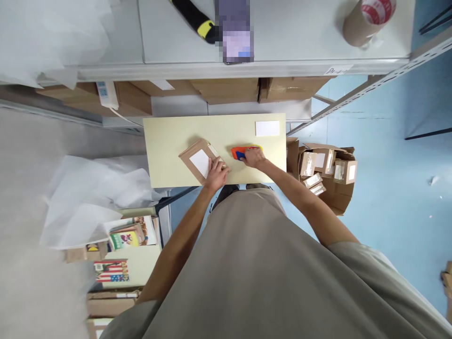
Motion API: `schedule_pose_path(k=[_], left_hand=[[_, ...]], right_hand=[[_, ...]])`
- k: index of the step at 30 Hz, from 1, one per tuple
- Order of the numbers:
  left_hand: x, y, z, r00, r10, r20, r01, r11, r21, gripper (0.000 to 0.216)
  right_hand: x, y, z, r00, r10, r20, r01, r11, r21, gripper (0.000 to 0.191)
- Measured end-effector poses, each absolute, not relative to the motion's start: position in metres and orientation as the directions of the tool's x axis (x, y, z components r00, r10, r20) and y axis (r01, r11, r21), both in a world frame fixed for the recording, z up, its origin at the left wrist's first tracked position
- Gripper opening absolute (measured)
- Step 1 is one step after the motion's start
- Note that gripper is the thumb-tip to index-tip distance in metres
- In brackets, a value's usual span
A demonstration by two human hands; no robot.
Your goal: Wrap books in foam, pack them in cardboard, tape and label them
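A flat brown cardboard package (190,165) with a white label (200,162) lies at an angle on the pale yellow table (162,136). My left hand (216,175) rests on its right-hand corner, fingers spread over the top and edge. To the right, my right hand (253,157) is closed round an orange and blue tape dispenser (238,152), with a bit of yellow showing beyond the knuckles. The dispenser is apart from the package. My fingers hide much of its handle.
A white label sheet (267,128) lies at the table's far right. Beside the table stands an open carton (339,197) of small boxes. A shelf (293,33) ahead bears a tape roll (363,26), a black-yellow tool (194,21) and a phone (238,47). White wrapping (92,197) is at left.
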State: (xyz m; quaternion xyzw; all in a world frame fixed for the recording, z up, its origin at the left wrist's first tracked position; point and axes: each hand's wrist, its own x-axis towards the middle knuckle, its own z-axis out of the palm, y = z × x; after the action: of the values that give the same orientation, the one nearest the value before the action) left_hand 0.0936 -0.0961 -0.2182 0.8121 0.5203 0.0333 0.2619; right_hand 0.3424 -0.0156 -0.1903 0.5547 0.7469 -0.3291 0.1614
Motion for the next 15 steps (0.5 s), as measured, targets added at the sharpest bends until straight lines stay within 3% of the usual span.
schedule_pose_path(k=[5,8,11,15], left_hand=[[0.082,-0.108,-0.204,0.46,0.849,-0.259,0.825,-0.301,0.478,0.025],[0.095,-0.106,-0.188,0.415,0.887,-0.203,0.824,-0.271,0.498,0.045],[0.124,-0.091,-0.164,0.441,0.897,-0.006,0.744,-0.362,0.561,0.065],[0.176,-0.046,-0.119,0.5,0.811,0.303,0.581,-0.574,0.577,0.064]], right_hand=[[0.379,-0.009,-0.167,-0.247,0.781,-0.573,0.948,0.071,-0.311,0.05],[0.39,-0.016,-0.144,-0.199,0.81,-0.552,0.944,0.007,-0.329,0.055],[0.394,-0.021,-0.117,-0.135,0.847,-0.514,0.892,-0.123,-0.436,0.053],[0.403,-0.01,-0.074,-0.061,0.926,-0.372,0.805,-0.175,-0.567,0.049]])
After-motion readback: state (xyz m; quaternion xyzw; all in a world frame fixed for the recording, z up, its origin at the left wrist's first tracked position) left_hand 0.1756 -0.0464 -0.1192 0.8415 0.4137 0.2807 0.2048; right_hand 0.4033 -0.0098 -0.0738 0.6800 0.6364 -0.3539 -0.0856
